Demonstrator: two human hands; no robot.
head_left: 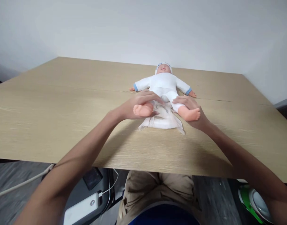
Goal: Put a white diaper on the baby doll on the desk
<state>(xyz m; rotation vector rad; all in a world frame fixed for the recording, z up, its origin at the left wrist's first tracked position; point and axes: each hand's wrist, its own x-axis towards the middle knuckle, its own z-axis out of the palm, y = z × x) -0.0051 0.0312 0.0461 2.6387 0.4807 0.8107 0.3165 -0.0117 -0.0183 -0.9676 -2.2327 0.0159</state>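
Note:
A baby doll [164, 82] in a white outfit with blue cuffs and a printed white cap lies on its back, its bare feet toward me. Under its hips a white diaper [164, 120] is spread, with the near end flat on the table. My left hand [141, 101] is wrapped round the doll's leg on the left, fingers above and thumb below, near the diaper. On the other side my right hand [197, 111] curls over the doll's other leg, its fingertips on the white cloth. The right thumb is hidden behind the leg.
The doll lies on a wide wooden table [63, 112] against a pale wall [143, 28]. Below the near edge are a white power bank [81, 208] with a cable, a dark phone-like object [93, 178], and a green and white round item [253, 200] at right.

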